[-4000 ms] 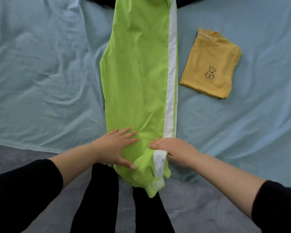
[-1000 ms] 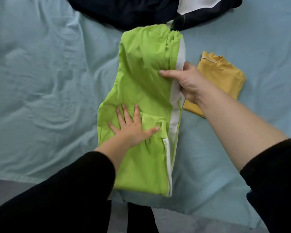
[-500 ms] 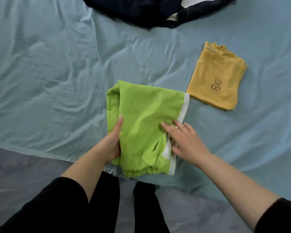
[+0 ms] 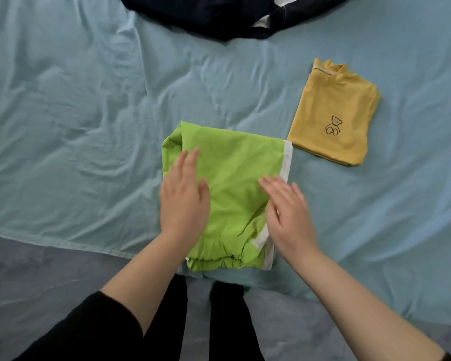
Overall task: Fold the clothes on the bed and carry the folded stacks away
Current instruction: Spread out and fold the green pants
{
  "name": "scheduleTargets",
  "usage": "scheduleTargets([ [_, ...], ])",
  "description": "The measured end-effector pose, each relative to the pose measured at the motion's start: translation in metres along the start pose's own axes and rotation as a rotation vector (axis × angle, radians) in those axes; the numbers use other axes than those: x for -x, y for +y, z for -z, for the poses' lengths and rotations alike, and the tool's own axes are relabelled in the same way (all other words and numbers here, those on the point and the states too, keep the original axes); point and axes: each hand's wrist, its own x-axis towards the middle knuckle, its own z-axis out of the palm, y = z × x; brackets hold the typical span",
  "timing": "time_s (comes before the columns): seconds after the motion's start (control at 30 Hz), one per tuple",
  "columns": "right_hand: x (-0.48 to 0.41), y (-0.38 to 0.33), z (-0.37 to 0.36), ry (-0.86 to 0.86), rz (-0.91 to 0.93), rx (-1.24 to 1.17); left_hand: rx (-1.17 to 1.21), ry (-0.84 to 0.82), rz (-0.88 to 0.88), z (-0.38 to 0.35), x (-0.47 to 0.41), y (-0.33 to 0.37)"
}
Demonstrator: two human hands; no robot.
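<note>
Green trousers [image 4: 235, 183]: now a compact folded square at the near edge of the bed sheet [image 4: 76, 113], just beside the folded yellow top [image 4: 333, 113], corners nearly meeting. 4 s ago they lay full length; 1 s ago, half folded.

Left hand [image 4: 184, 201]: 0.5 s ago it cupped the bundle's left edge. Now it lies flat, fingers straight, on the left half.

Right hand [image 4: 288, 214]: flat too, fingers spread, over the white stripe side. It is blurred, so I cannot tell whether it presses or hovers.

My read: folding of this piece is done, this is the smoothing pat. That makes 2 pieces folded. The dark garment [image 4: 219, 14] at the far edge looks unfolded, likely next, before any carrying.
</note>
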Motion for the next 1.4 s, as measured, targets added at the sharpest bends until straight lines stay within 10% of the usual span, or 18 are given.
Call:
scheduleTargets([
  [0.1,-0.039,-0.005,-0.024,0.054,-0.018,0.163,-0.254,-0.232,-0.298,-0.031,-0.018,0.003],
  [0.27,-0.073,0.039,-0.056,-0.351,-0.197,0.420,-0.461,-0.726,-0.193,-0.052,-0.066,-0.039],
  [0.47,-0.019,0.020,-0.053,-0.169,-0.024,0.263,-0.360,-0.363,-0.414,-0.029,-0.016,-0.038],
  [0.67,0.023,0.046,-0.062,-0.452,-0.028,0.493,-0.581,-0.835,-0.316,-0.022,0.011,-0.073],
  [0.77,0.024,0.030,-0.051,-0.275,-0.057,0.170,-0.395,-0.579,-0.269,-0.008,0.024,-0.068],
  [0.87,0.034,0.024,-0.042,0.082,-0.425,-0.160,-0.099,-0.378,0.155,0.004,0.043,-0.066],
  [1.07,0.022,0.007,-0.049,0.086,-1.060,-0.883,0.365,-0.196,0.769,-0.004,0.037,-0.047],
  [1.4,0.014,-0.010,0.003,0.193,-0.826,-0.923,0.404,-0.008,0.381,0.033,0.019,0.022],
])
